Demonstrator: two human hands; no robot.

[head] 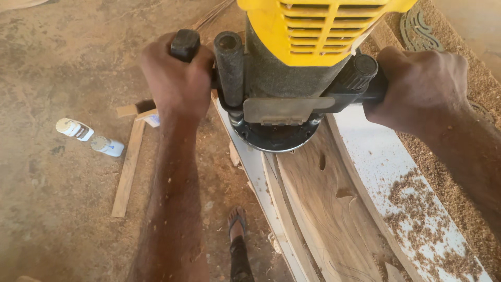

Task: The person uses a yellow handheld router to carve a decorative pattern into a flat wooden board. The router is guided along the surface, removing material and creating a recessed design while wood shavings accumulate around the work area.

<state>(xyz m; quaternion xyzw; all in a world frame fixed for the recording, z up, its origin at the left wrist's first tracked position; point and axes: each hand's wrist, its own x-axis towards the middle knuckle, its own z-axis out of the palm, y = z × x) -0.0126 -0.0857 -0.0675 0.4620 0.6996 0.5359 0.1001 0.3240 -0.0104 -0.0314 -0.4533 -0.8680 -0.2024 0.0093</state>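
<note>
1. My left hand (177,78) is closed in a full fist around the black left handle of the router (292,68); the handle's end shows above my knuckles.
2. My right hand (420,86) is closed the same way around the black right handle, just beside a ribbed black knob on the machine.
3. The router has a yellow vented housing on top, a grey body and a round dark base. It stands upright between my hands, its base resting on the curved wooden workpiece (326,209).
4. The workpiece runs from under the base toward the lower right. Its face shows pencilled lines and a few small cut notches. I cannot tell whether the cutter is in the wood; the base hides it.
5. A white curved board (396,172) lies beside the workpiece on its right, with wood shavings scattered over it.
6. Two small white bottles (88,137) lie on the dusty floor to my left, near a thin wooden strip (128,172).
7. My sandalled foot (237,224) shows on the floor below the router.
</note>
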